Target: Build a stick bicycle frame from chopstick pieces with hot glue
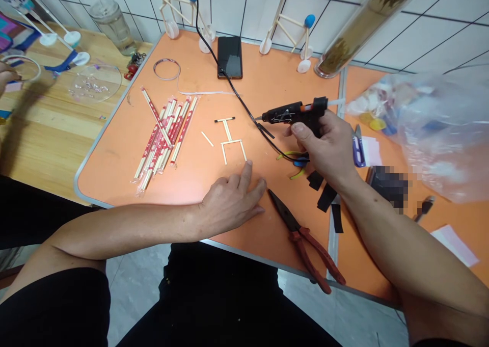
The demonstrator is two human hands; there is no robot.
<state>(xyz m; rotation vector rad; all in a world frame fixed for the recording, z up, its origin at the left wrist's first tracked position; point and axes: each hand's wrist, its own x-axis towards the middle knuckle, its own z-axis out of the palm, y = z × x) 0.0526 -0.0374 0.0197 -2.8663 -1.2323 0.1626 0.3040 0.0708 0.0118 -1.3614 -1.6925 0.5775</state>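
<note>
“Pliers (293, 224) are lying nearest, right of centre in the lower frame, their red handles pointing toward the bottom edge.”

“And what is the left hand (231, 204) doing?”

“It is resting on the orange table (114, 158), just below the middle. The index finger is pointing forward, its tip lying at the lower end of the stick figure's right leg; whether it is pressing there cannot be told. The other fingers are lying loosely spread.”

“The right hand (332, 145)?”

“Right of centre, its fingers are curling around the handle of a black glue gun (284, 113). Whether one is squeezing the trigger cannot be told. The nozzle is pointing left.”

“Where is the stick figure (227, 131) itself?”

“It is lying flat near the centre, two legs hanging from a crossbar, a stem joining that to a dark-ended top bar. A loose stick (207, 139) is lying just left of it.”

“Farther off?”

“Wrapped chopsticks (155, 156) are lying in a pile left of centre. Beyond, a phone (229, 56) is lying at upper centre, and two blue balls (309, 21) are topping stick models by the tiles.”
</note>
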